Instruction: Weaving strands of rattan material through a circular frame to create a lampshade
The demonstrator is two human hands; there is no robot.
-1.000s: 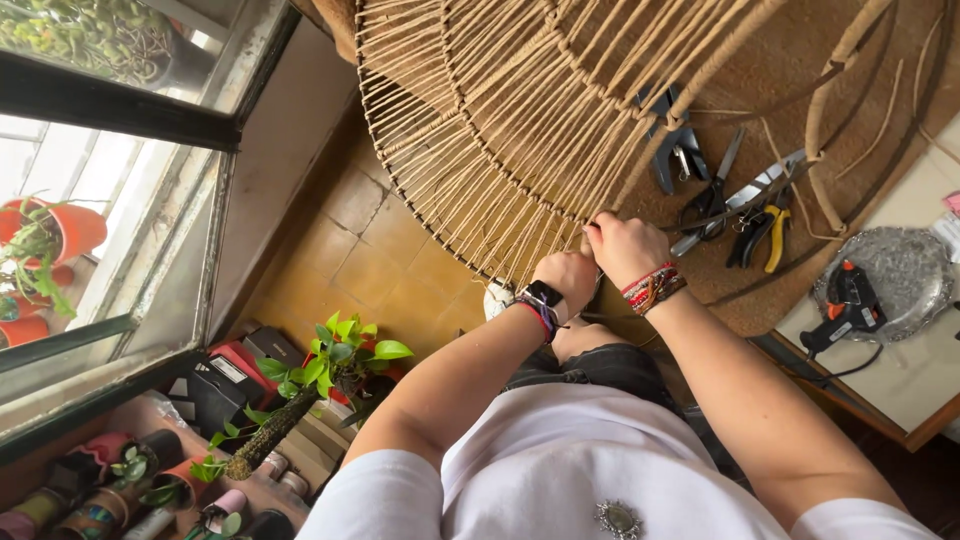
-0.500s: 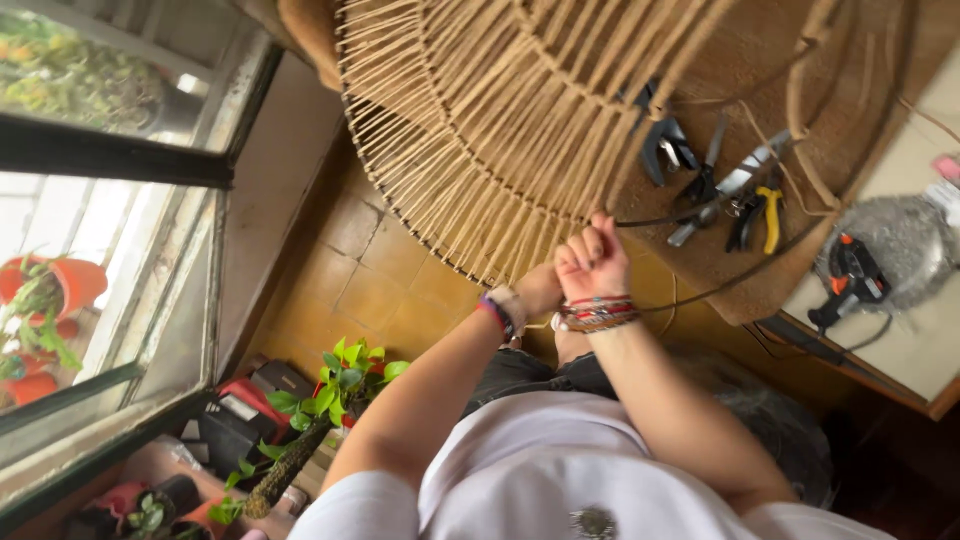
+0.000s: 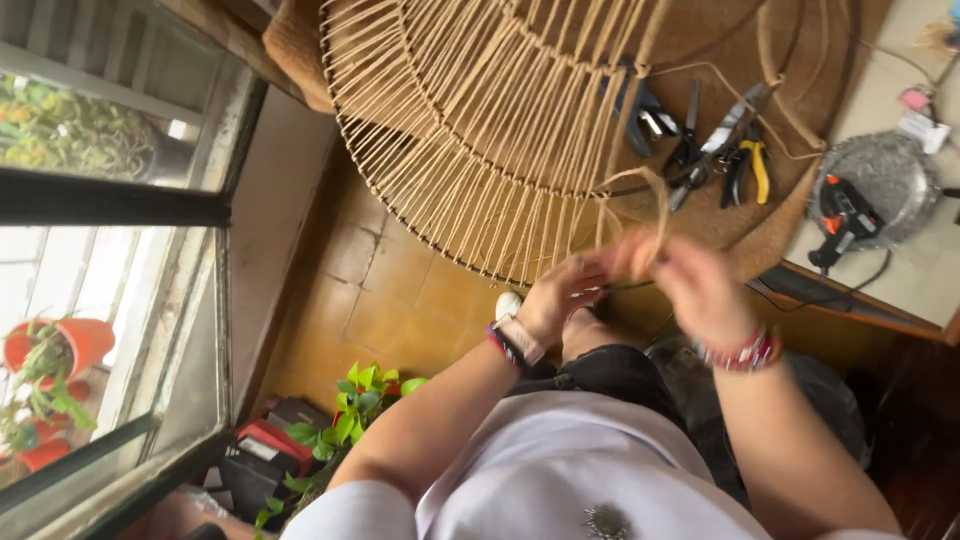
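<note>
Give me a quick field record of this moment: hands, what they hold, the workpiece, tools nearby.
left hand: at the frame's lower rim, fingers curled at a cord, watch on wrist
right hand: blurred, beside the left, cord loop rising from it
frame: round wire frame wrapped with tan cords
tools: pliers, scissors on a brown mat
glue gun: on a grey tray
floor: potted plant
</note>
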